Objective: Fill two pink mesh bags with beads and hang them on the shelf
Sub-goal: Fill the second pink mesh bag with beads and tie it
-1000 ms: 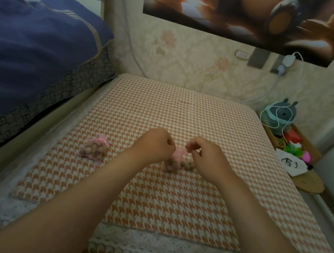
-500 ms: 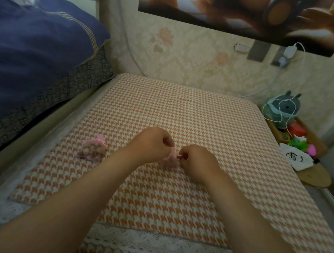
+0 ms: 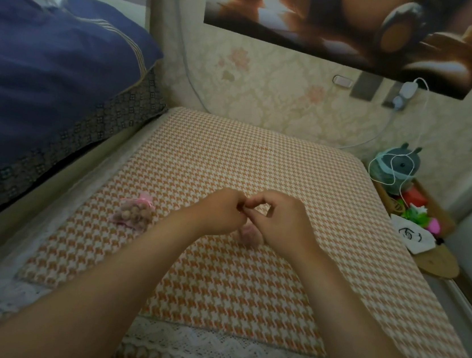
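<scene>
Both hands are meeting at the middle of the frame. The left hand (image 3: 220, 210) and the right hand (image 3: 281, 217) are curling their fingers so the tips are touching. They seem to be pinching the drawstring above the second pink mesh bag (image 3: 247, 235), which is lying on the bench (image 3: 261, 158) just beneath them; the string itself is too fine to make out. Left of centre, the first pink mesh bag (image 3: 132, 216) is sitting full of beads (image 3: 139, 211), its neck gathered. I'd judge the filling nearly finished and the second bag's closing under way. Hanging is not yet done, and no shelf is showing.
</scene>
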Demonstrator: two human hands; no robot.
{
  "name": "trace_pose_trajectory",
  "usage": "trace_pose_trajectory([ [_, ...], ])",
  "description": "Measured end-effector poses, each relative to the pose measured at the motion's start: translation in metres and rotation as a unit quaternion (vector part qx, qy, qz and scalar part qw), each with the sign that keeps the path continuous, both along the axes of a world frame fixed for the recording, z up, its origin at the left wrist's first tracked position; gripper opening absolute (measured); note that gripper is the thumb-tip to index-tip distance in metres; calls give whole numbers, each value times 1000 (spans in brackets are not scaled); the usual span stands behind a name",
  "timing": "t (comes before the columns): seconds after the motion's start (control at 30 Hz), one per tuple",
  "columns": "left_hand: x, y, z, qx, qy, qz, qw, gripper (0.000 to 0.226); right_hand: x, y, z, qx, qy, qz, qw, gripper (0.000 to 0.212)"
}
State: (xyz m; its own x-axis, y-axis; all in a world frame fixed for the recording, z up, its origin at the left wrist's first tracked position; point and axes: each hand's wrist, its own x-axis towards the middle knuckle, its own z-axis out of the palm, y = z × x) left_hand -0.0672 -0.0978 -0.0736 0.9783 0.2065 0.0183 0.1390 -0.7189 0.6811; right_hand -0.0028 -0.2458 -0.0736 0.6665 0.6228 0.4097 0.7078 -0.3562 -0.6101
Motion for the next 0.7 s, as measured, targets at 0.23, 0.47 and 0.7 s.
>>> trace_pose_trajectory([
  [0.23,0,3,-3,-11,-4,-20,1000,20,3,-2,-1,-168,-106,10,980,23],
  [0.47,-2,8,-2,32,-17,-38,999,24,10,-11,4,-299,-135,-13,945,20],
  [0.7,0,17,-2,135,-15,-51,989,20,16,-16,8,-255,-79,-42,963,9],
])
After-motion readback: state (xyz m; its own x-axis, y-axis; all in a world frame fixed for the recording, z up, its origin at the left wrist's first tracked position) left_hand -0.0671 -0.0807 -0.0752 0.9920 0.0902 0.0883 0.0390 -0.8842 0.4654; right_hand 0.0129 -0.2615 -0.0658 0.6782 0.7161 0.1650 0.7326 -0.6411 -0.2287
